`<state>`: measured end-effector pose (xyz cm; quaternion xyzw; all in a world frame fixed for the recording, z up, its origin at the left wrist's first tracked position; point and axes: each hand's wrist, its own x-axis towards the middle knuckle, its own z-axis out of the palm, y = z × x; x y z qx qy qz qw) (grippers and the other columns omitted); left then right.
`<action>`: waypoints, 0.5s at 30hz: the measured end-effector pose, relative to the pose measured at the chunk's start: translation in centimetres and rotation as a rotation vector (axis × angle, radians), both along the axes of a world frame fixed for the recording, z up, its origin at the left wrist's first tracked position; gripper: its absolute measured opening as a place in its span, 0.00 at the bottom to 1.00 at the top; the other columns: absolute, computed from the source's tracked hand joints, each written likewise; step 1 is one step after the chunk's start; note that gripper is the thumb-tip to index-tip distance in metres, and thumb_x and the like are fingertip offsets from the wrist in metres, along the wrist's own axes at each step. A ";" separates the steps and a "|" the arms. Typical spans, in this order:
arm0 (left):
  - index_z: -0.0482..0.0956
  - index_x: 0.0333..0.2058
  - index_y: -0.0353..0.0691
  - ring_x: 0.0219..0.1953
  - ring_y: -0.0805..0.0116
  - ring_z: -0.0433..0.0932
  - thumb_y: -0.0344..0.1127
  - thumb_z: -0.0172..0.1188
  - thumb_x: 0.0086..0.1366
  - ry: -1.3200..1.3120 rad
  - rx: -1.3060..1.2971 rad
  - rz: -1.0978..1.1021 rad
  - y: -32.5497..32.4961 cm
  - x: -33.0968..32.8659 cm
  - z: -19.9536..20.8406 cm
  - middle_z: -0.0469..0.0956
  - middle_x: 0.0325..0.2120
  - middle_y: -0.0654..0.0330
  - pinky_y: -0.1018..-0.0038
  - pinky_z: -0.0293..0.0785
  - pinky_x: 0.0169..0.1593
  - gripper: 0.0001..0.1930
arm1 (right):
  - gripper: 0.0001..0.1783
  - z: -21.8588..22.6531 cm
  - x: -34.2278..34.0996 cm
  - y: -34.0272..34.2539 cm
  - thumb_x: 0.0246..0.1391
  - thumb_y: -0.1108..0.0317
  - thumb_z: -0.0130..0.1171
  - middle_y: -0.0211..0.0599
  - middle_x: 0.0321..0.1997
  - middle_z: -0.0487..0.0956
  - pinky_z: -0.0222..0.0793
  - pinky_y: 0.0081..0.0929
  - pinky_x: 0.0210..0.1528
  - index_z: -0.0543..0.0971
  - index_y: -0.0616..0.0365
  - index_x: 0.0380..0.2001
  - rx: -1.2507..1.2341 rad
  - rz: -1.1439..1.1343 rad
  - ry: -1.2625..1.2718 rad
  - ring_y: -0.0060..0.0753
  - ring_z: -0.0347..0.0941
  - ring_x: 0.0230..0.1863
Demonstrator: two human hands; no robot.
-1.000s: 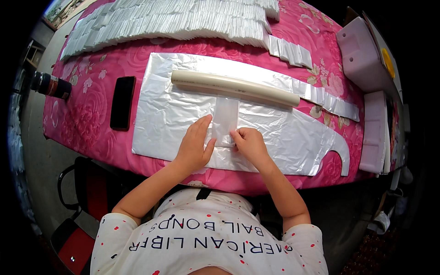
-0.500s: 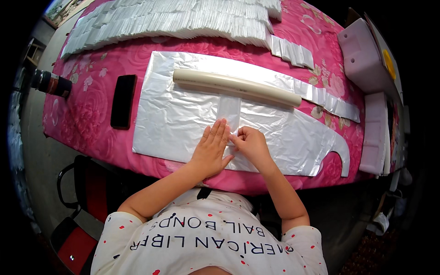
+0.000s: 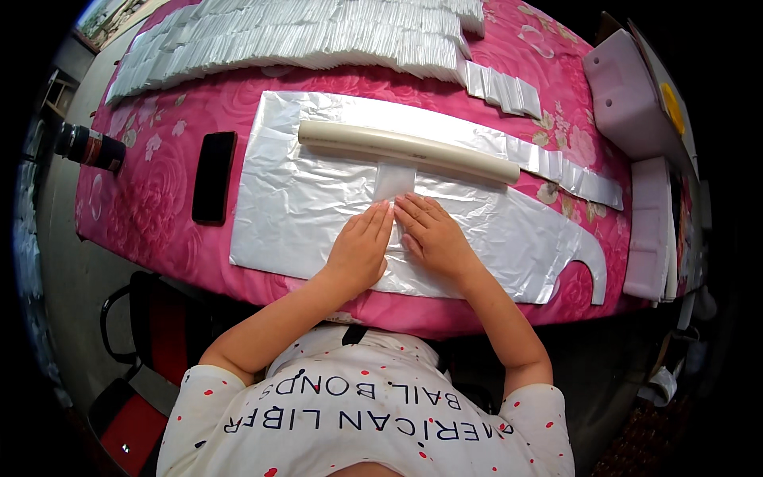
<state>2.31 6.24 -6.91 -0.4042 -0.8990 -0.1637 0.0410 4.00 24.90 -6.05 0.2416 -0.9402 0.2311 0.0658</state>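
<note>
A silvery-white plastic bag (image 3: 294, 191), wrinkled and spread flat, lies before me on the table. Across its upper part rests a long cream-coloured pipe (image 3: 409, 152). From under the pipe a narrow strip of translucent white plastic (image 3: 395, 183) runs toward me. My left hand (image 3: 360, 248) lies flat with fingers stretched, its tips at the strip's left side. Beside it, my right hand (image 3: 435, 240) rests palm down, fingers extended over the strip's near part. The two hands' fingertips nearly meet, and they hide the strip's near end.
Long rows of folded white plastic pieces (image 3: 294, 44) fill the table's far side. More folded pieces (image 3: 568, 176) trail right of the pipe. A phone (image 3: 214, 177) and dark jar (image 3: 89, 147) stand left. White foam boxes (image 3: 624, 95) border the right on the pink floral tablecloth (image 3: 151, 215).
My right hand has gone from a pinch at the strip to lying flat on it, slightly farther forward. My left hand has shifted a little, its thumb drawn in.
</note>
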 end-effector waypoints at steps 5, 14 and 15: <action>0.69 0.48 0.31 0.51 0.58 0.70 0.29 0.55 0.48 0.077 0.056 -0.094 -0.7 -1.4 -0.6 0.71 0.48 0.51 0.66 0.64 0.54 0.25 | 0.25 0.4 -0.8 0.7 0.38 0.80 0.52 0.39 0.51 0.73 0.62 0.36 0.57 0.73 0.59 0.46 -0.108 0.041 -0.017 0.41 0.66 0.54; 0.71 0.48 0.36 0.47 0.61 0.73 0.26 0.56 0.44 -0.189 0.225 -0.332 -4.5 2.7 0.7 0.72 0.48 0.54 0.64 0.67 0.51 0.27 | 0.18 0.2 4.7 -0.9 0.32 0.78 0.60 0.30 0.37 0.79 0.71 0.28 0.39 0.79 0.55 0.33 -0.222 0.100 0.028 0.34 0.74 0.37; 0.71 0.48 0.37 0.46 0.61 0.73 0.25 0.56 0.44 -0.237 0.262 -0.308 -4.5 2.8 0.5 0.73 0.46 0.54 0.64 0.67 0.50 0.27 | 0.18 0.3 4.9 -1.0 0.32 0.78 0.60 0.31 0.37 0.79 0.71 0.28 0.38 0.79 0.55 0.33 -0.235 0.076 0.010 0.34 0.73 0.36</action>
